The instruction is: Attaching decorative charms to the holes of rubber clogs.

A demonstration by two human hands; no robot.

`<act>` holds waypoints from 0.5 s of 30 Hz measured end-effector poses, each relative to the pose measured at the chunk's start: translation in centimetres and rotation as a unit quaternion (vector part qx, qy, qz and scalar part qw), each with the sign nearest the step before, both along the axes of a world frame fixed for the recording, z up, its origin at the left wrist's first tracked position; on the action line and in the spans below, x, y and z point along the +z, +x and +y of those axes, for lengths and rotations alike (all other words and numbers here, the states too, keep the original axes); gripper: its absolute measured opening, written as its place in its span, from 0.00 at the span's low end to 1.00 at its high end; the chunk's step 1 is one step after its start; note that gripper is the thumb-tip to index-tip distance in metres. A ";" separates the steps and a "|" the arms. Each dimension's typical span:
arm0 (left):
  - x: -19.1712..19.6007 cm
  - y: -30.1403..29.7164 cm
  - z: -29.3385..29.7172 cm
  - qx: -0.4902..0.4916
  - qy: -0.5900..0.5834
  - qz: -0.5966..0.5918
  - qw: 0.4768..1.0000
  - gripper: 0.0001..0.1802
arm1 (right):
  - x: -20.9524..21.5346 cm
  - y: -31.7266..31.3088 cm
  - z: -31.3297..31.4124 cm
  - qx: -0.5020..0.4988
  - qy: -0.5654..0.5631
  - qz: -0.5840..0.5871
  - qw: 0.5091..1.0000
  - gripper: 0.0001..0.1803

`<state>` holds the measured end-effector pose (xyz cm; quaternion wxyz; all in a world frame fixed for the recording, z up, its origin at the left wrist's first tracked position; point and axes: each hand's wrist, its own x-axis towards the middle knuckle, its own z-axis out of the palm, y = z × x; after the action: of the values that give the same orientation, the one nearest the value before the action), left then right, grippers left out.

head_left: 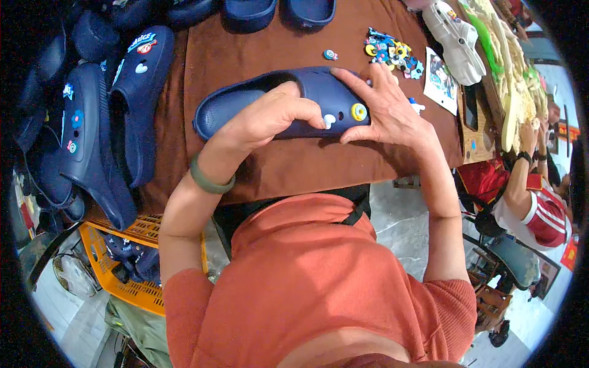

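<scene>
A navy slipper (319,92) lies sideways on the brown cloth, its toe to the right. My left hand (267,116) pinches its upper: the fingers reach into the foot opening, where their tips are hidden, and the thumb meets a small white charm (329,121). My right hand (396,116) clasps the toe between thumb and fingers. Beside that hand a yellow round charm (359,111) is set in the upper, with a bare dark hole between the two charms. Beyond the toe lies a pile of colourful charms (396,52); a blue swirl charm (331,54) lies apart from it.
Finished-looking navy slippers with charms (144,92) crowd the left side, and more (248,13) line the far edge. At right are a white shoe (454,43) and a printed card (440,80). An orange crate (116,270) stands lower left. Another person's arm (521,172) works farther right.
</scene>
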<state>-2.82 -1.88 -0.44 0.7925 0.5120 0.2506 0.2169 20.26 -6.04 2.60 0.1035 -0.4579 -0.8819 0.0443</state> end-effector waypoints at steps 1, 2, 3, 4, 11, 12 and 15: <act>-0.4 -0.1 0.0 0.001 -0.001 0.000 1.000 0.20 | 0.1 -0.2 0.3 0.011 -0.020 -0.034 0.999 0.53; -0.9 -0.1 0.0 0.006 0.011 0.024 1.000 0.20 | 0.3 -0.4 0.7 0.024 -0.016 -0.054 0.998 0.48; -1.2 -0.2 0.0 0.008 0.022 0.045 0.999 0.20 | 0.4 -0.4 1.0 0.024 -0.017 -0.055 0.998 0.48; -1.5 -0.2 0.1 0.008 0.020 0.044 0.999 0.20 | 0.3 -0.4 1.2 0.044 -0.008 -0.056 0.997 0.45; 0.2 -0.2 -0.4 -0.004 0.002 0.044 0.999 0.17 | 0.0 -0.1 2.0 0.119 0.029 -0.083 0.989 0.35; 0.2 -0.2 -0.4 -0.005 -0.006 0.036 0.999 0.16 | 0.0 -0.1 2.0 0.120 0.029 -0.083 0.989 0.35; 0.5 -0.3 -0.3 -0.009 0.006 0.051 0.999 0.16 | -0.2 -0.1 1.7 0.097 -0.008 -0.074 0.992 0.34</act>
<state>-3.08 -2.17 0.07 0.7777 0.5292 0.2844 0.1848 20.13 -4.30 2.40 0.0291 -0.3729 -0.9270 0.0271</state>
